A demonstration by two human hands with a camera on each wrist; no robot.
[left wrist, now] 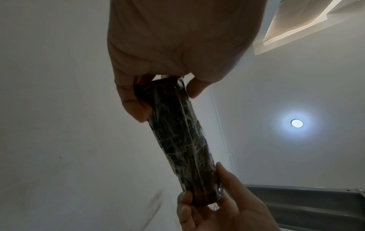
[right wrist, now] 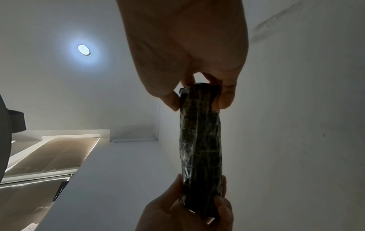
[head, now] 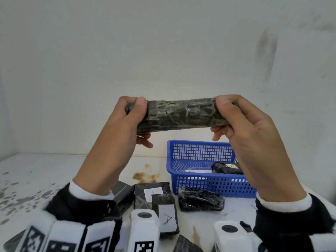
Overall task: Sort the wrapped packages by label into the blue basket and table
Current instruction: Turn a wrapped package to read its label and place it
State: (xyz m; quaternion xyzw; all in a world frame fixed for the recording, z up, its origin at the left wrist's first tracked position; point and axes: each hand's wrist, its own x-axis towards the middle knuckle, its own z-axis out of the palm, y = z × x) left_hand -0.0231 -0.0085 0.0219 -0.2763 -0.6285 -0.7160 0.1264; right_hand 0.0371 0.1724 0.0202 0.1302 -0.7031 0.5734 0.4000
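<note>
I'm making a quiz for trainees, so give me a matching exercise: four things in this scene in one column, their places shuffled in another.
Things:
1. long package
2. small dark package
3. package marked A
4. blue basket

Places:
a. inside the basket
b. held up in both hands
c. on the table, far right
d. on the table, near the wrists

Pairs: 1-b, 2-a, 3-d, 4-c

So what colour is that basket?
Blue, with a mesh of small holes; the basket shows best in the head view.
</note>
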